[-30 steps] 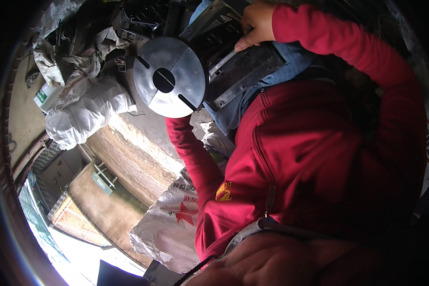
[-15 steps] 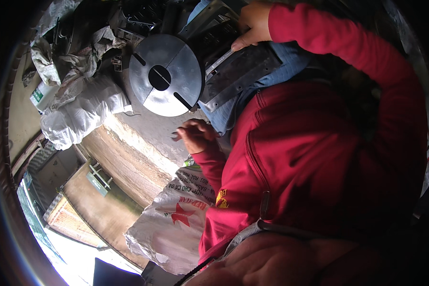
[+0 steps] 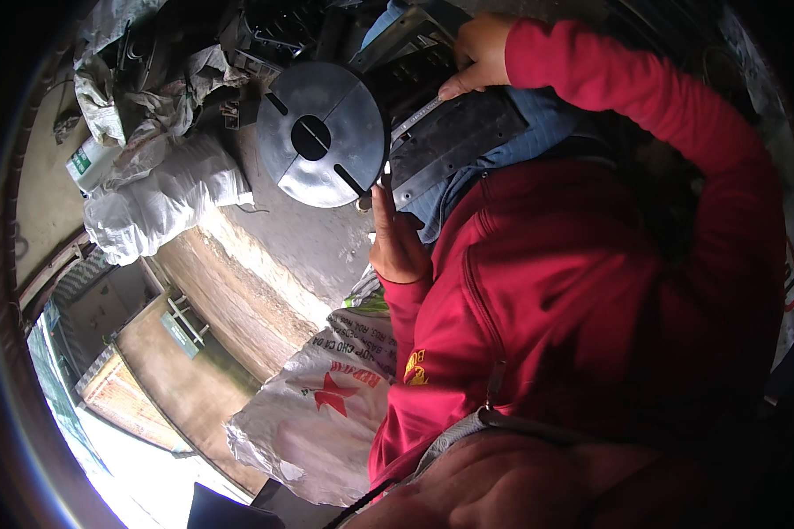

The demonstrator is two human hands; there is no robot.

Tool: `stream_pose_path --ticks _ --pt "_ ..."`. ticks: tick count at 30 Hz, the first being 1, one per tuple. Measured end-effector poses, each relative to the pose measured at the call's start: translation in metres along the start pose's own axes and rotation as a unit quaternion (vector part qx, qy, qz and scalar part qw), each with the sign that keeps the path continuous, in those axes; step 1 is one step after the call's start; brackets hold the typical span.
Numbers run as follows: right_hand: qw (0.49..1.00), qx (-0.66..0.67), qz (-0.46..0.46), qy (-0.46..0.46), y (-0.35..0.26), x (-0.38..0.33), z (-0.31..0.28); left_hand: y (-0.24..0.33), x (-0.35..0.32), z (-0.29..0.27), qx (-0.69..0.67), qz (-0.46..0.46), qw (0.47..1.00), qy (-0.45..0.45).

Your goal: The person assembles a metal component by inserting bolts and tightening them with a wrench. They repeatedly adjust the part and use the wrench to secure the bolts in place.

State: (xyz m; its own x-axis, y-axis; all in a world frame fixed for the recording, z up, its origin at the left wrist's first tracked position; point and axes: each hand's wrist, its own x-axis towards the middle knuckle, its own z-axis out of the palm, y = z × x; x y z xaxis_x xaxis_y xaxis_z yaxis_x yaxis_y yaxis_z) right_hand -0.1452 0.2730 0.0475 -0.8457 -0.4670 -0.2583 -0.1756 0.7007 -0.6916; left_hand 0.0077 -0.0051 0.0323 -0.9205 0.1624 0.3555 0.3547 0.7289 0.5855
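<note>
A round grey metal disc with a dark central hole and two slots faces up. It is joined to a dark, flat-sided metal casing resting across my lap. My right hand is closed on the casing's upper edge, its thumb lying along a pale strip. My left hand is just below the disc. Its index finger is stretched out toward the disc's lower rim, by a small bright part; whether they touch I cannot tell. The other left fingers are bent and partly hidden.
White plastic sacks lie on the floor to the left, by a white container. A printed white sack lies beside my left arm. Dark metal parts and crumpled cloth crowd the far side. A pale ledge crosses the left.
My left hand has moved right and up to the disc's lower rim, its index finger now straightened. The disc appears slightly farther right and higher in view. My right hand keeps its hold.
</note>
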Motion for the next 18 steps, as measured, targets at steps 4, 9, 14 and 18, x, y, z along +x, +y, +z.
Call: stream_pose_path --ticks 4,9,14,18 --pt "1.0 -0.003 0.006 -0.001 -0.001 -0.001 -0.001 0.015 0.029 -0.005 0.075 0.098 0.992 0.004" --pt "1.0 -0.016 -0.005 0.013 0.007 -0.001 0.003 0.018 0.042 -0.002 0.082 0.159 0.982 0.066" --pt "0.998 -0.069 0.006 -0.015 -0.005 -0.007 -0.005 -0.008 0.036 0.034 0.152 0.105 0.983 0.018" --pt "0.998 -0.065 0.001 0.006 0.0 -0.007 -0.01 0.006 0.033 0.023 0.081 0.09 0.993 -0.008"
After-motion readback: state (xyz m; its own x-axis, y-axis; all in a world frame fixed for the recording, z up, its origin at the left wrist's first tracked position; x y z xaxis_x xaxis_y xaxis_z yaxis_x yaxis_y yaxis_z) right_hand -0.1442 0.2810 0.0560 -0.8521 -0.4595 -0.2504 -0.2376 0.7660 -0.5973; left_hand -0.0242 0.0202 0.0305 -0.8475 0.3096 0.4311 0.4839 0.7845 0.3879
